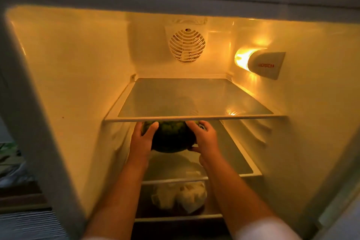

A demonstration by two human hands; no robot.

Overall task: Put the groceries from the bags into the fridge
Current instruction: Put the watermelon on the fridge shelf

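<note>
Glass top shelf (194,97) bare under the lamp glow, watermelon (169,138) over middle shelf (239,160), white bags (181,197) on lower shelf (175,217)

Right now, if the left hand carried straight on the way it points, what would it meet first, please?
Probably nothing before the fridge's back wall: the left hand, holding the round dark green watermelon, points into open space between shelves, though depth is unclear.

- Top glass shelf (194,99): bare, open room above up to the fan grille (187,46); lamp housing (263,64) juts from the right wall.
- 2nd shelf (233,154): watermelon (169,138) w/ left hand (143,138) & right hand (204,138) fills the mid gap, top near the shelf above; free room to its right.
- 3rd level: pale bagged items (179,197) block the centre.
</note>
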